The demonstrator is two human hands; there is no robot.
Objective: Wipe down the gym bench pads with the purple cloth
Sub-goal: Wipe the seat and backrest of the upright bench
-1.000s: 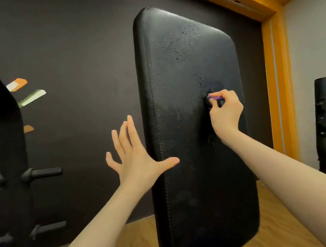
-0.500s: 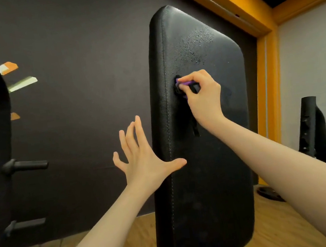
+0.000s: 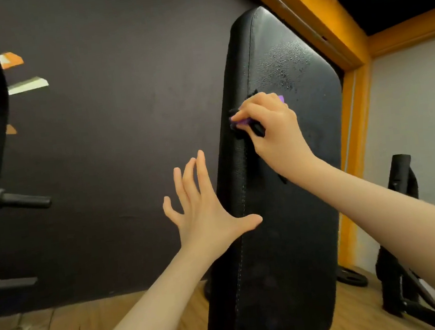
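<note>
A tall black bench pad (image 3: 281, 239) stands nearly upright in front of me, with droplets glistening on its upper right part. My right hand (image 3: 269, 129) grips the purple cloth (image 3: 242, 120) and presses it against the pad near its upper left edge; only small purple bits show between the fingers. My left hand (image 3: 205, 212) is spread flat with straight fingers, its thumb resting on the pad's left seam about halfway up.
A dark wall is behind the pad, with an orange door frame (image 3: 351, 111) at the right. A black rack with pegs (image 3: 17, 201) stands at the left. Another black bench frame (image 3: 405, 225) and a weight plate (image 3: 351, 277) sit at the right on the wooden floor.
My right hand has carried the cloth from the pad's right-middle up and leftward to its upper left edge. My left hand has kept bracing the pad's left side.
</note>
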